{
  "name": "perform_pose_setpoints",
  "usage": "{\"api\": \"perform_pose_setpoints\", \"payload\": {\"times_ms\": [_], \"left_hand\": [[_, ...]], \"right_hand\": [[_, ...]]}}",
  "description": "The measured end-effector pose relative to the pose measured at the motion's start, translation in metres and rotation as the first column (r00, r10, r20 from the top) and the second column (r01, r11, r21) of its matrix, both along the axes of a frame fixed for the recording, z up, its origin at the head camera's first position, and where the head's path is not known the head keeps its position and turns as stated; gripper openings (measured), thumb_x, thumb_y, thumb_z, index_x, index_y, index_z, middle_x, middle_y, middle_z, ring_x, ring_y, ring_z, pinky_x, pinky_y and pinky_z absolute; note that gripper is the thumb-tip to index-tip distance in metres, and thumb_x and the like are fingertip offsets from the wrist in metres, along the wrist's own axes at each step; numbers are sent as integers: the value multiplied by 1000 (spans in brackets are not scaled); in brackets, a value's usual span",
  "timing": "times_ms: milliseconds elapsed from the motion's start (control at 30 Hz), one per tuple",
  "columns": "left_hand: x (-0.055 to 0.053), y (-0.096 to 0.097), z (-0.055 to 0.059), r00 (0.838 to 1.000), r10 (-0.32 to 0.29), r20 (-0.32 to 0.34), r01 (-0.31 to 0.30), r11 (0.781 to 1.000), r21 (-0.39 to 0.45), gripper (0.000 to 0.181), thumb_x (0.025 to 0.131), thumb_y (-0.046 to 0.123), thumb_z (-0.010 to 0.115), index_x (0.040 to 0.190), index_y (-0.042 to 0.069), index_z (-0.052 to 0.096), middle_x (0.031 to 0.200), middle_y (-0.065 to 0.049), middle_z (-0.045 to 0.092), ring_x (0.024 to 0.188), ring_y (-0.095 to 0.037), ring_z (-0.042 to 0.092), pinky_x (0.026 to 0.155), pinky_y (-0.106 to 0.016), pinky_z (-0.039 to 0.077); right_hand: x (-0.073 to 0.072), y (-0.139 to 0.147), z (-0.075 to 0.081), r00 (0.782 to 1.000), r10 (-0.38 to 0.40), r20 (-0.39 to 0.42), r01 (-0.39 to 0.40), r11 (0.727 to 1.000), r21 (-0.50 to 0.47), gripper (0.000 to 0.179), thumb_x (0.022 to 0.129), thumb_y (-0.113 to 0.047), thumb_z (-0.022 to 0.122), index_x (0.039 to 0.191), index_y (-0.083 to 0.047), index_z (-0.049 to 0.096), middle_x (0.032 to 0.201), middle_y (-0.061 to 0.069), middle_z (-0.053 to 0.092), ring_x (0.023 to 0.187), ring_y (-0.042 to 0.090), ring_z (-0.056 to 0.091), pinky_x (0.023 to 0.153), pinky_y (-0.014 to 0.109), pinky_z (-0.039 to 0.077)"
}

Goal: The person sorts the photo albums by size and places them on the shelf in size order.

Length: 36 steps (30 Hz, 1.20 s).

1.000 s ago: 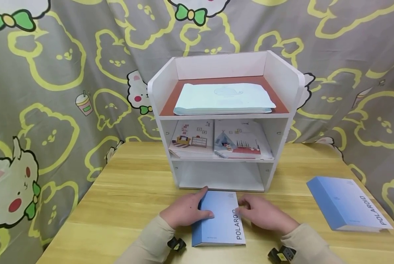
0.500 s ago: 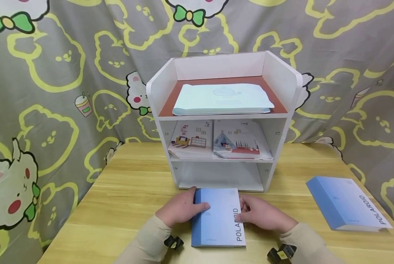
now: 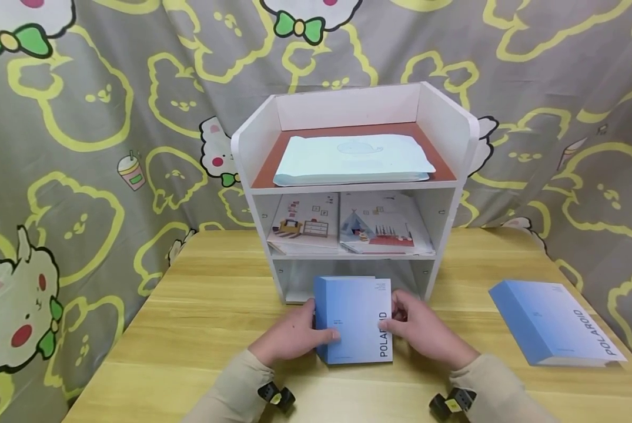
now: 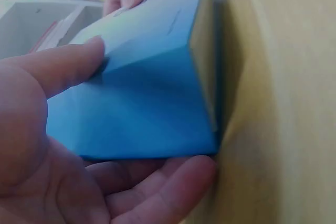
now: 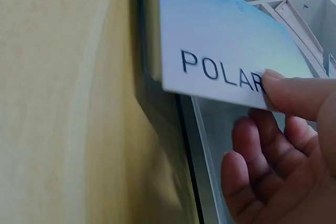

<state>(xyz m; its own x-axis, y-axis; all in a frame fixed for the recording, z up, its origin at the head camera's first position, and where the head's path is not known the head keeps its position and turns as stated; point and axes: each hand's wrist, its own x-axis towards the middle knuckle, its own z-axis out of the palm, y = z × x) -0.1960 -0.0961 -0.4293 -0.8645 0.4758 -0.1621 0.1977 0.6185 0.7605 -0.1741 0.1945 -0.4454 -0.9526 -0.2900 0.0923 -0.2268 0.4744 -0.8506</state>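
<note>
Both hands hold a thick blue book [image 3: 355, 329] with POLAROID printed on its cover, in front of the white shelf unit's bottom compartment [image 3: 294, 285]. At the spine side my left hand [image 3: 297, 332] has its thumb on the cover and, in the left wrist view, its fingers [image 4: 184, 192] underneath. Opposite, the thumb of my right hand [image 3: 418, 326] presses on the cover's edge over the lettering, with curled fingers [image 5: 236, 171] below it. The book is tilted, its far end raised over the opening's front edge. A second blue POLAROID book [image 3: 556, 323] lies on the table at the right.
The white shelf unit [image 3: 461, 141] stands at the back of the wooden table [image 3: 189, 341]. Its top holds a pale, flat package [image 3: 355, 161]; the middle shelf bears two illustrated books or pads, left [image 3: 305, 223] and right [image 3: 381, 226]. A patterned curtain [image 3: 178, 88] hangs behind.
Both hands have lifted the book off the table and carried it forward towards the bottom compartment. The left hand has shifted its hold along the spine. The second book stays put.
</note>
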Motion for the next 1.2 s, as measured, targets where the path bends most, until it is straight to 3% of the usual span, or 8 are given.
{"api": "perform_pose_setpoints", "payload": {"times_ms": [100,267,367,500,633,867,1033,1200], "left_hand": [[1,3,-3,1000,0,16,0,999,54,90,87,48,77,148,-2,34,132,-14,58,110,-18,60,97,-44,50],[0,3,-4,997,51,54,-60,984,165,83,90,40,76,148,-2,33,130,-19,55,104,-25,62,72,-42,58],[-5,-1,-5,992,105,76,-121,963,239,80,94,37,73,150,-2,31,132,-25,52,99,-30,63,62,-40,58],[-14,-9,-3,982,160,97,-180,948,264,82,98,41,67,154,-3,26,136,-29,48,98,-32,62,61,-40,58],[-18,-17,1,977,207,53,-214,962,172,84,99,50,61,153,-4,27,135,-31,50,100,-35,63,64,-43,59],[-18,-25,12,960,237,-152,-246,968,-48,92,100,52,57,157,-8,19,158,-28,30,141,-38,39,113,-52,35],[-14,-24,16,949,174,-263,-233,950,-210,86,100,50,57,153,-12,30,150,-30,43,133,-40,49,108,-52,42],[-6,-18,22,922,109,-372,-249,901,-356,76,99,48,61,146,-10,45,134,-28,60,116,-41,63,93,-53,52]], "right_hand": [[0,-2,-1,1000,-22,14,22,1000,-17,28,88,-19,78,94,-8,53,85,4,58,79,21,55,66,29,51],[1,-7,-4,992,43,118,-22,985,-172,40,96,-17,70,123,2,45,109,16,65,92,24,66,76,33,58],[4,-13,-4,964,150,220,-78,950,-303,64,100,-14,63,150,-2,25,124,27,62,94,32,70,77,40,60],[6,-27,-1,937,211,280,-102,928,-359,78,101,-10,60,160,-10,10,120,24,65,88,36,70,75,44,60],[-3,-45,-2,951,155,269,-39,920,-390,76,99,-1,57,160,-6,13,109,19,67,86,33,69,76,40,60],[-22,-71,-4,952,71,299,79,884,-460,63,101,2,53,155,3,21,112,23,65,88,30,70,79,38,60],[-27,-82,-8,957,31,289,111,881,-460,58,103,0,52,153,4,25,112,21,66,85,28,70,76,38,61],[-29,-87,-10,964,-9,267,121,906,-406,59,103,-4,55,153,7,26,99,21,69,75,29,70,68,39,61]]}}
